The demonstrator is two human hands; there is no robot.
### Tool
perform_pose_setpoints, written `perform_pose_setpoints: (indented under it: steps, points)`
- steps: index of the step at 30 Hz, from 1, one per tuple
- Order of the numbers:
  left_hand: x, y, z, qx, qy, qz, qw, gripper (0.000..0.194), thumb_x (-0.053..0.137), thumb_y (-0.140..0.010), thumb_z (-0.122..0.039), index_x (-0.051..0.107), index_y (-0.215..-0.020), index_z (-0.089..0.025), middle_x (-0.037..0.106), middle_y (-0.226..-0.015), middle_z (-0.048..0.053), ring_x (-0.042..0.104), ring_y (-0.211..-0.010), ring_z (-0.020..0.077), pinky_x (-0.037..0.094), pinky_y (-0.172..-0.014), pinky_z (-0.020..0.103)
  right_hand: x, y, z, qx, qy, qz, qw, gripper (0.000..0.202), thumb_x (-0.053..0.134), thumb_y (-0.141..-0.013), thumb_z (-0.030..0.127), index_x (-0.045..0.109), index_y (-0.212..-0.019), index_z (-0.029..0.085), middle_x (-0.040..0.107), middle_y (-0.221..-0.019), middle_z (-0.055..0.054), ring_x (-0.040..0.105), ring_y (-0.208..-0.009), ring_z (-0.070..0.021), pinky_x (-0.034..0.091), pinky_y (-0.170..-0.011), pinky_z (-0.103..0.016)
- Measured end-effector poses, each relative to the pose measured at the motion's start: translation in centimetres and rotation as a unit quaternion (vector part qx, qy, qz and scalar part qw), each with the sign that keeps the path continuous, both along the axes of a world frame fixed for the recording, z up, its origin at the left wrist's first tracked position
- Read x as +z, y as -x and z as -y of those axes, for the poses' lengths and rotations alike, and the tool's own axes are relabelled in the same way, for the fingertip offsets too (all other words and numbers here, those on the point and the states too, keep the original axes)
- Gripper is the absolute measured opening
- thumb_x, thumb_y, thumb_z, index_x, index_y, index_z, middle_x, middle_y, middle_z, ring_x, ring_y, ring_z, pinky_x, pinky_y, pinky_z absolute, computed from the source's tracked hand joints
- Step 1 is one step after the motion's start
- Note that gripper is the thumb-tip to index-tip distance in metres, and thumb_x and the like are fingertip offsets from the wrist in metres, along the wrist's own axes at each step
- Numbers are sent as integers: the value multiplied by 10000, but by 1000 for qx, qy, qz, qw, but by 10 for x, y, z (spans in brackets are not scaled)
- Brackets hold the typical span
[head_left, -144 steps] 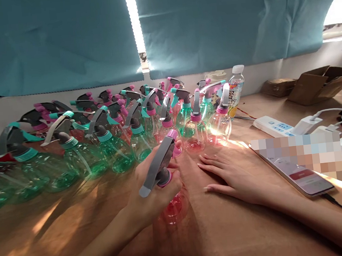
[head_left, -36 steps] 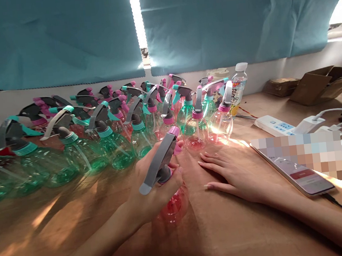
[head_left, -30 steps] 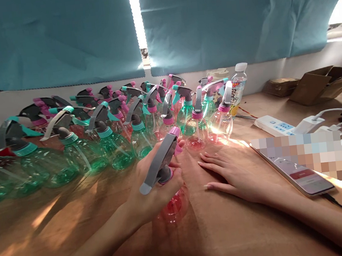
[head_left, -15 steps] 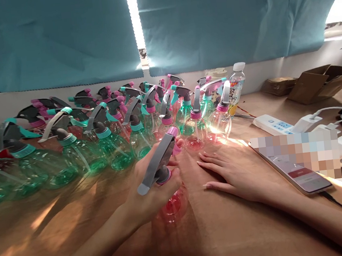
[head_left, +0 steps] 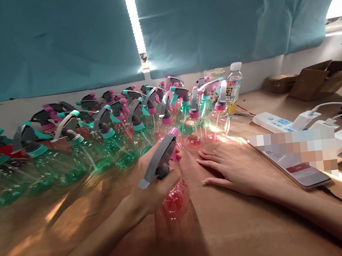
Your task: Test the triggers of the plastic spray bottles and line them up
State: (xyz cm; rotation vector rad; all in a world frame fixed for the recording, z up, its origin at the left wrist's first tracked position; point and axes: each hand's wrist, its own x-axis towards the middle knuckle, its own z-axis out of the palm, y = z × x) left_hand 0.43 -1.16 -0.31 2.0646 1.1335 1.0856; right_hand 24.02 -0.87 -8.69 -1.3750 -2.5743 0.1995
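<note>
your left hand [head_left: 156,192] has its grip wrapped around a round, grey-topped, clear-pink plastic spray bottle [head_left: 176,202], likely to steady it on the brown counter [head_left: 231,231]; your right hand [head_left: 227,171] lies palm-down nearby, spread wide, holding nothing, perhaps for balance.

Dim overall, white glare [head_left: 134,22] between teal curtains [head_left: 58,46], bright glints on spray bottles [head_left: 218,126], light streaks [head_left: 57,207] across the tabletop [head_left: 231,235].

Pink spray bottle [head_left: 178,198], grey-and-pink sprayer head [head_left: 159,159], green bottles [head_left: 120,149], turquoise collars [head_left: 109,133], tan tabletop [head_left: 239,230], teal curtain [head_left: 58,42]
</note>
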Motion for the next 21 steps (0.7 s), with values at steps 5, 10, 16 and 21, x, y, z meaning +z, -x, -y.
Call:
perform_pose_setpoints:
  steps: [5,10,16,21]
  points:
    - [-2,-8,3,35,17,-19,999,84,520,-717,-254,575,-774,-228,488,-583,-36,443,-504,135,392,-510,273,4,-2,5,29,2,-33,999,600,458,-938,568,502,-1399,186,443,-1487,-130,397,-1367,-318,330,-1110,-526]
    - [-9,-16,1,23,-14,-9,1000,229,536,-764,-244,607,-982,-244,484,-613,-51,447,-510,123,411,-517,254,10,-5,18,44,29,-95,994,629,503,-931,530,407,-1455,196,450,-1484,-125,434,-1344,-300,402,-1075,-482]
    - [-18,-40,-4,8,-12,30,999,308,563,-797,-222,544,-1103,-240,517,-766,-39,474,-585,115,444,-608,265,17,-9,42,13,50,-165,985,715,591,-876,528,352,-1467,203,522,-1417,-145,500,-1289,-312,444,-1037,-482]
    - [-24,-74,-2,-1,-13,51,999,210,593,-841,-254,533,-1040,-228,518,-772,-35,501,-652,123,451,-665,279,35,-12,53,-29,44,-217,975,758,639,-836,541,353,-1456,213,544,-1392,-129,522,-1259,-315,464,-1009,-469]
